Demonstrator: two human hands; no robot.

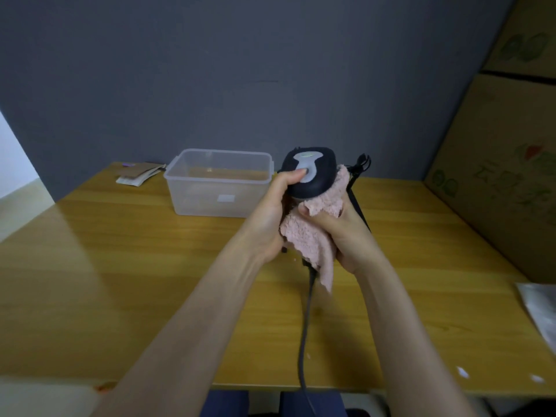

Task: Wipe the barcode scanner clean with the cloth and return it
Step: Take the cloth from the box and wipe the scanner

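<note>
I hold a black barcode scanner (322, 173) with a grey top panel above the wooden table (120, 266). My left hand (270, 218) grips its handle, thumb resting on the grey panel. My right hand (346, 233) holds a pink fluffy cloth (310, 239) pressed against the scanner's underside and handle, and part of the cloth hangs down. The scanner's dark cable (305, 326) drops from the handle toward the table's near edge. The handle is hidden by the cloth and both hands.
A clear plastic box (219, 188) stands at the back of the table, left of the scanner. Papers (138, 174) lie at the back left. Cardboard boxes (505, 164) rise along the right side. A silvery bag (538, 314) lies at the right edge. A black stand (359, 188) sits behind my right hand.
</note>
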